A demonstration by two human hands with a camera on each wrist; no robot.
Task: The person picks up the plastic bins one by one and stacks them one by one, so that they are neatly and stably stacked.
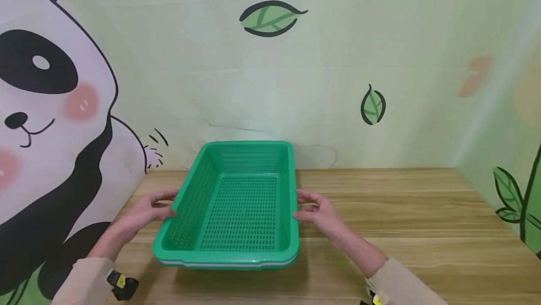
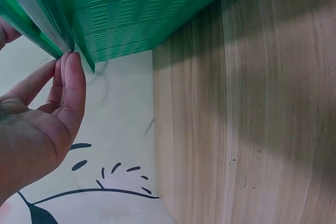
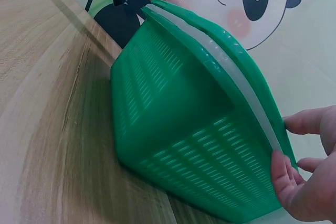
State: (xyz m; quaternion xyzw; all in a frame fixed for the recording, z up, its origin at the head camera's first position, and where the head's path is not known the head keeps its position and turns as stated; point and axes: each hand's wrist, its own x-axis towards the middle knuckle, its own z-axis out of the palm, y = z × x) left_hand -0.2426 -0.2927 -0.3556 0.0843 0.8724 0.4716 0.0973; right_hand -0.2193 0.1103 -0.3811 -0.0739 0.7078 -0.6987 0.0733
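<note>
A stack of nested plastic baskets (image 1: 238, 211) is held between the two hands over the wooden table. The top basket is green with slotted walls and floor, and nothing lies in it. In the right wrist view a white rim (image 3: 245, 88) shows sandwiched between two green ones. My left hand (image 1: 145, 211) pinches the rim on the left long side, with its fingertips under the edge in the left wrist view. My right hand (image 1: 319, 213) grips the right long side, thumb and fingers on the rim. Whether the stack's underside touches the table cannot be told.
The wood-grain table (image 1: 380, 202) extends to the right of the baskets. Behind it hangs a pale green backdrop (image 1: 203, 61) with printed leaves and a large panda (image 1: 50, 84) at left. The stack casts a shadow on the tabletop.
</note>
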